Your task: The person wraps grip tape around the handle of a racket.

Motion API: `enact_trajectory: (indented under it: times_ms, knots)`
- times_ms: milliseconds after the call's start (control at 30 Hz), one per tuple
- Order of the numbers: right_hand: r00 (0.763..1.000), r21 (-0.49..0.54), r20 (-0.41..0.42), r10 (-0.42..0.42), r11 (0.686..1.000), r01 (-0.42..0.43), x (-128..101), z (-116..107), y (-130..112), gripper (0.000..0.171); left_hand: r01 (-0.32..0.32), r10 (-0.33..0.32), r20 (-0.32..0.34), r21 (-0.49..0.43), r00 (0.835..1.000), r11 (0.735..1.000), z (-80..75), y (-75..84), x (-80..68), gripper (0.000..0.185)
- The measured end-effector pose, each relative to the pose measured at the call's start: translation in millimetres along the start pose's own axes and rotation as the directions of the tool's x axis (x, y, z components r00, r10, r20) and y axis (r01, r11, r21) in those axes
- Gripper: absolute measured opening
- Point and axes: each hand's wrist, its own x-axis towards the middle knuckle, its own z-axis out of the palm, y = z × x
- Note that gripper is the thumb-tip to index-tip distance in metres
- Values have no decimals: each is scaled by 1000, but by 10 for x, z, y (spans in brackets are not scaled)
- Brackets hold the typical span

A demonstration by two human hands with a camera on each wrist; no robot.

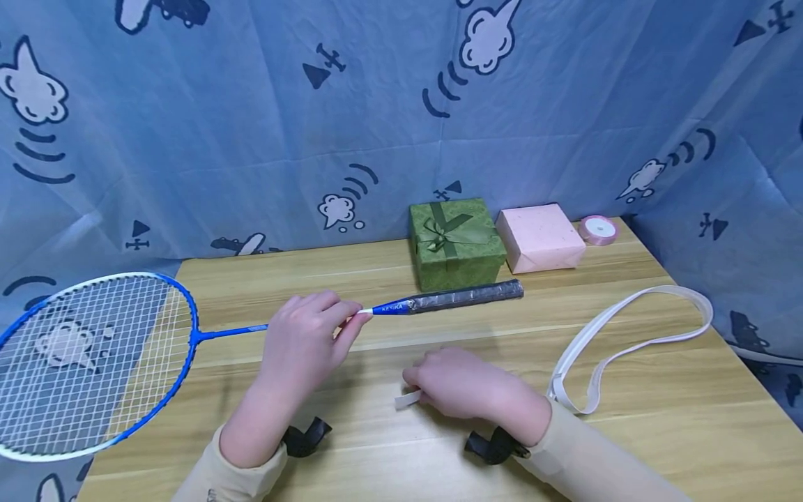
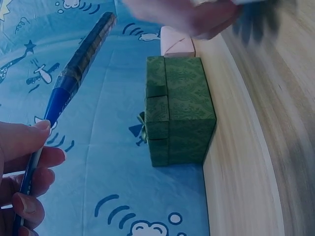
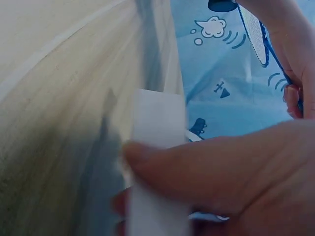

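A blue-and-white badminton racket [image 1: 465, 298] is held above the table by my left hand [image 1: 307, 331], whose thumb and fingers pinch the shaft just below the blue cone. Its head points left and its dark, wrapped-looking handle points right. Lower down, my right hand [image 1: 461, 383] grips a flat white strip [image 3: 158, 118] between thumb and fingers, a short end sticking out past them. A long loop of white strip [image 1: 574, 348] lies to the right, running behind the right forearm. Whether both are one piece is hidden. The strip and racket handle are apart.
A green gift box [image 1: 461, 261] with a bow stands at the back, just behind the handle. Beside it are a pink box [image 1: 542, 240] and a pink ribbon roll [image 1: 598, 230]. Blue patterned cloth [image 1: 263, 139] hangs behind the wooden table [image 1: 351, 446].
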Motion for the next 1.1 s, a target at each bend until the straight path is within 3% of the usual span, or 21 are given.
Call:
enact_trajectory:
  times_ms: [100, 200, 367, 567, 700, 800, 1000, 1100]
  knots:
    - [989, 10, -136, -61, 998, 63, 18, -23, 2, 23, -12, 12, -11, -2, 1000, 1000, 5, -3, 3, 14]
    - [958, -5, -261, -118, 993, 121, 26, -60, 8, 21, -21, 21, -22, -6, 1000, 1000, 12, -6, 6, 13]
    - [913, 18, -381, -144, 986, 163, 11, -131, 15, 11, -30, 30, -41, -8, 999, 1000, 18, -9, 4, 14]
    - [827, 77, -537, -165, 967, 243, -14, -212, 6, 2, -28, 28, -26, -5, 999, 1000, 5, 1, 7, 15]
    - [778, 188, -617, -116, 939, 289, -26, -267, 0, 6, -20, 20, -6, -9, 1000, 1000, -13, 12, 19, 16]
    - [783, 296, -621, -44, 912, 286, -50, -305, -5, 9, -27, 27, -8, -13, 1000, 1000, -18, 16, 24, 15]
    - [834, 472, -543, 98, 857, 207, -81, -373, -32, 13, -29, 29, -17, -24, 999, 999, -26, 27, 29, 15]
    - [867, 610, -455, 205, 781, 135, -80, -390, -61, 16, -27, 27, -6, -22, 1000, 999, -32, 33, 29, 14]
